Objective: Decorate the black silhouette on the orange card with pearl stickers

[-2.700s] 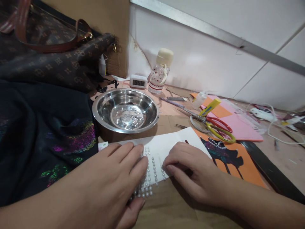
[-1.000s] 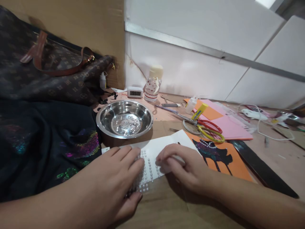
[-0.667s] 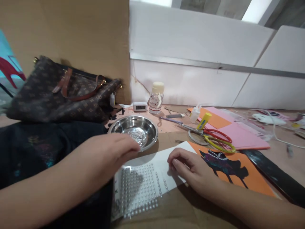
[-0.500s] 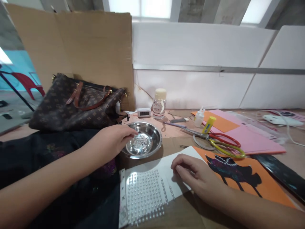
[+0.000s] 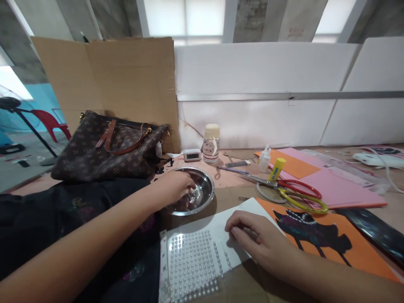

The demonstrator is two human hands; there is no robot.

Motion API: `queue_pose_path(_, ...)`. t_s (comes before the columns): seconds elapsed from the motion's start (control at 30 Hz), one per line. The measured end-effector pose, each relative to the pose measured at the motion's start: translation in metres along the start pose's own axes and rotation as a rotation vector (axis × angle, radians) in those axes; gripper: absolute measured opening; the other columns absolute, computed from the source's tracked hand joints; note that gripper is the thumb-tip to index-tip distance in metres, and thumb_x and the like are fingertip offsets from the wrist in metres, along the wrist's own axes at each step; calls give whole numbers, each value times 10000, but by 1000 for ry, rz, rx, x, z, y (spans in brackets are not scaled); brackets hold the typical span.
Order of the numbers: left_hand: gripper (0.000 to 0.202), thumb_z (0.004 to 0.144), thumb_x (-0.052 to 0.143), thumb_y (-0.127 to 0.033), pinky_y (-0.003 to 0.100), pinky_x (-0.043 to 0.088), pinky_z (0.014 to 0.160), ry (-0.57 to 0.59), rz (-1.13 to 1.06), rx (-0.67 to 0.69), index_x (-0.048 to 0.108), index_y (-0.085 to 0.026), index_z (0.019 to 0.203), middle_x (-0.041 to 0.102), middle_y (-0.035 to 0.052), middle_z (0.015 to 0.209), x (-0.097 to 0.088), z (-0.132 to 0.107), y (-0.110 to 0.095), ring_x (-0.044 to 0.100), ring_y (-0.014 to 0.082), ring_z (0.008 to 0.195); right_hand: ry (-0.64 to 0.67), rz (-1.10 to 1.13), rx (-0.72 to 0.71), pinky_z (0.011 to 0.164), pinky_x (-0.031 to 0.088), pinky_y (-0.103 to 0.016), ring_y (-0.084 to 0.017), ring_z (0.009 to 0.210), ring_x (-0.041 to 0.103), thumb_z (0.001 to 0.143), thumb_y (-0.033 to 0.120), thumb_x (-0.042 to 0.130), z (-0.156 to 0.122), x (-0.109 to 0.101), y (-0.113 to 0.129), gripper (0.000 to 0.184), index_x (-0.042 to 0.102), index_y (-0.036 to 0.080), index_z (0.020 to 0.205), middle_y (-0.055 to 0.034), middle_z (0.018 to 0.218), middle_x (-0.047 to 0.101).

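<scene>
My left hand (image 5: 175, 185) reaches into a steel bowl (image 5: 205, 193), its fingers bunched down over small shiny bits at the bottom. What the fingertips hold, if anything, is hidden. My right hand (image 5: 255, 237) rests with curled fingers on a white sheet (image 5: 202, 252) covered in rows of small pearl beads, near the table's front. Just right of that hand lies an orange card (image 5: 347, 252) with a dark glittery animal shape (image 5: 311, 231) trimmed with pearls.
A brown patterned handbag (image 5: 107, 145) and dark cloth (image 5: 47, 214) fill the left. Behind the bowl stand a small clock (image 5: 192, 155) and a bottle (image 5: 211, 143). Scissors (image 5: 293, 195), a glue stick (image 5: 277, 168), pink and orange sheets (image 5: 328, 179) lie right. Cardboard and white panels wall the back.
My left hand lifted off the pearl sheet and moved up into the steel bowl. The right hand stayed on the sheet. The view tilted upward.
</scene>
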State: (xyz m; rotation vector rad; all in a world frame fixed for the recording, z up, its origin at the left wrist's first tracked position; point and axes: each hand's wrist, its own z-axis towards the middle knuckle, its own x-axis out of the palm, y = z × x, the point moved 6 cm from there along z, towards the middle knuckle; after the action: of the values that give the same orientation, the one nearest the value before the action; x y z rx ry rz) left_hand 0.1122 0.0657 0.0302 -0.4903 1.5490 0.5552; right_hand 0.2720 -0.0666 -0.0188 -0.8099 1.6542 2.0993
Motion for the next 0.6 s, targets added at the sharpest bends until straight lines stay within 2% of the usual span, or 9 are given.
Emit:
queue_pose_path(0.27, 143, 990, 632, -265, 457, 560, 928, -14, 12, 8, 700, -152, 1045, 723, 61, 1068, 10, -6, 3, 683, 233, 1040, 15, -50, -33, 672, 485, -316, -209, 767, 637, 914, 251, 485, 1, 1, 1, 180, 655, 194, 899, -55, 840, 689)
queue_pose_path(0.6, 156, 981, 648, -293, 448, 562, 917, -69, 48, -31, 694, -149, 1017, 717, 58, 1046, 6, -5, 10, 685, 222, 1002, 16, -60, -30, 663, 497, -303, -200, 762, 642, 925, 241, 492, 0, 0, 1, 172, 656, 194, 910, -51, 845, 685)
